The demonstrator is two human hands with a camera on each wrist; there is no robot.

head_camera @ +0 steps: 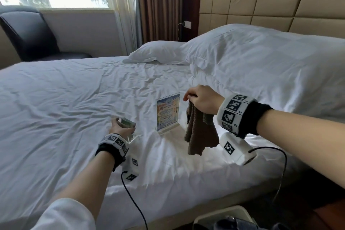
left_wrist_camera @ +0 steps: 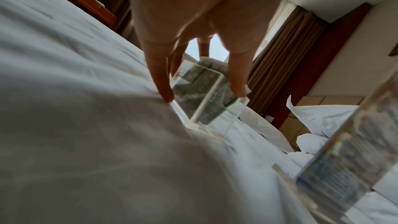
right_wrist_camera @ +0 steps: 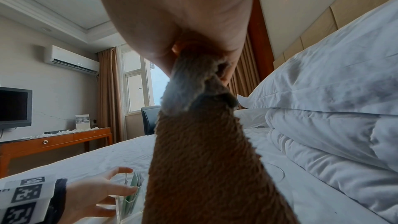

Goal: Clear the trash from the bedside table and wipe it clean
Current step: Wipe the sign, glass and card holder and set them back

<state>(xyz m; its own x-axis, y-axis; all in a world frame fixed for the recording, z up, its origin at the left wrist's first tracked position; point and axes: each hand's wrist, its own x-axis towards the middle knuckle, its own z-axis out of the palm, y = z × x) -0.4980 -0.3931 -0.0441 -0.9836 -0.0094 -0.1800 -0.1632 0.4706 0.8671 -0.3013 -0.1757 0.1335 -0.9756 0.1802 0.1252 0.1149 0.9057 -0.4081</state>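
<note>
The right hand (head_camera: 200,99) is gripping a brown cloth (head_camera: 200,132) hanging right of the acrylic sign stand (head_camera: 168,113); the left hand (head_camera: 121,127) is clasping a clear acrylic holder (head_camera: 128,124) to its left.

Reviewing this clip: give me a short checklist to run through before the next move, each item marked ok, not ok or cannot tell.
1. Right hand grips the brown cloth, which hangs free above the bed sheet: ok.
2. Left hand fingers around the clear acrylic holder on the sheet: ok.
3. Holder's grip firm enough to lift: cannot tell.
4. Upright sign stand stands apart from both hands: ok.
5. Bedside table in view: not ok.
</note>
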